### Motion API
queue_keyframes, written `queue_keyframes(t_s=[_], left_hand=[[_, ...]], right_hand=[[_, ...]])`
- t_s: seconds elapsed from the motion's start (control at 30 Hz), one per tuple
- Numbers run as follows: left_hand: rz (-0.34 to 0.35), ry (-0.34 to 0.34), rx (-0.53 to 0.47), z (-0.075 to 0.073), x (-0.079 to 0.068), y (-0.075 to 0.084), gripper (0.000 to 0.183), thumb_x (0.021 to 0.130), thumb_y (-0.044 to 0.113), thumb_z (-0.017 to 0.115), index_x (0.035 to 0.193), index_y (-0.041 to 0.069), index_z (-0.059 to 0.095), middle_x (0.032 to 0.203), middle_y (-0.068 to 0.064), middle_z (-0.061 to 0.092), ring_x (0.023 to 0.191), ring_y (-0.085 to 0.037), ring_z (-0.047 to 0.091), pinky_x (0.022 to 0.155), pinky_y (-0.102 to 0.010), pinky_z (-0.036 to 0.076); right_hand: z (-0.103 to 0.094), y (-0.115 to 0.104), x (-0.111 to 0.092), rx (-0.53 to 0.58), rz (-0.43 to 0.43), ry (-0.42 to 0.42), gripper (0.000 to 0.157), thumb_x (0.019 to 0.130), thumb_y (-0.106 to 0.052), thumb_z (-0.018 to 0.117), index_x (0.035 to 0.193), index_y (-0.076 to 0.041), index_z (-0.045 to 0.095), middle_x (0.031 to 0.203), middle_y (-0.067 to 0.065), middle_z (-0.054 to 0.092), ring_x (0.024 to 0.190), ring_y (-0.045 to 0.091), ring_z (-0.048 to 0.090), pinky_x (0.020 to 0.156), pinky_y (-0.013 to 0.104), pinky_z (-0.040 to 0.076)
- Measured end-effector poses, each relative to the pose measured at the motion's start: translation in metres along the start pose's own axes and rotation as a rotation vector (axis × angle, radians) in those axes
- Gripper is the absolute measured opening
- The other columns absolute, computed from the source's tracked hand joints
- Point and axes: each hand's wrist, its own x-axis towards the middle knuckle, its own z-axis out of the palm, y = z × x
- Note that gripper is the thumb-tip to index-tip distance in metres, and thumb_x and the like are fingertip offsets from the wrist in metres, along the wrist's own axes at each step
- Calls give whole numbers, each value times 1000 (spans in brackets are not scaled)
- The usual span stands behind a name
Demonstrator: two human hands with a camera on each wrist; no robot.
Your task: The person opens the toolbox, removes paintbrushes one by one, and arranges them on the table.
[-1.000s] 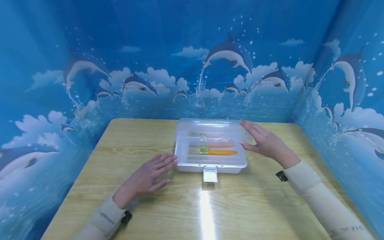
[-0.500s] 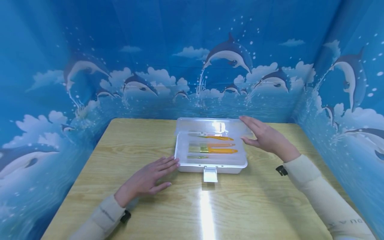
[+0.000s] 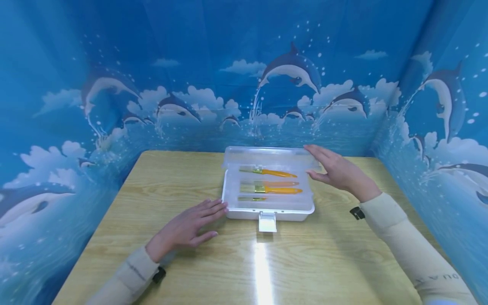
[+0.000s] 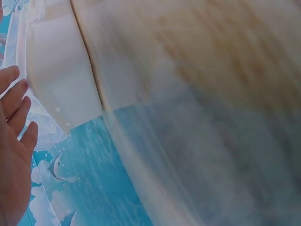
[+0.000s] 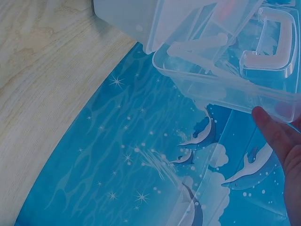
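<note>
A white translucent plastic box (image 3: 244, 215) sits on the table, its lid (image 3: 267, 156) tipped back on the far side. Several paintbrushes lie flat inside, among them a wide orange-handled paintbrush (image 3: 284, 191) and another orange-handled paintbrush (image 3: 279, 173) behind it. My left hand (image 3: 192, 224) rests its extended fingertips against the box's left front corner. At the lid's right side is my right hand (image 3: 339, 171), fingers extended and thumb spread apart. The right wrist view has a fingertip (image 5: 259, 113) at the rim of the lid (image 5: 214, 89); the lid partly hides the other fingers.
The front latch (image 3: 267, 222) hangs down unfastened. A carrying handle (image 5: 287, 42) is visible on the lid in the right wrist view. The wooden table (image 3: 305, 262) ends just behind the box at a blue dolphin-print curtain (image 3: 213, 51), which also rises on both sides.
The lid has swung farther back, uncovering the paintbrushes. My right hand has risen slightly with it. My left fingertips have shifted slightly right onto the box corner.
</note>
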Motion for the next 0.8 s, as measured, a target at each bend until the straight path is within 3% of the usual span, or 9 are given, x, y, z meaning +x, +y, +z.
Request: queue_keyframes(t_s=[0.3,0.5,0.8], left_hand=[[-11,-45,-6,1,1,-1,66,107,52,41,154,5,44,160,-12,41,147,-30,41,124,-42,29],[-15,-80,4,0,2,0,67,106,51,43,154,4,42,161,-11,40,148,-29,40,123,-43,32],[-12,-104,-16,-2,3,-1,67,106,49,47,154,3,41,162,-12,38,148,-30,38,122,-45,33]], right_hand=[[0,3,3,25,60,-51,78,89,-17,79,153,-1,38,148,26,50,128,47,55,101,62,52],[-1,6,5,46,87,-60,75,93,-18,75,156,-4,36,151,25,48,129,47,54,101,63,52],[1,12,7,73,79,-22,71,97,-17,71,157,-4,36,154,25,45,131,47,53,104,65,49]])
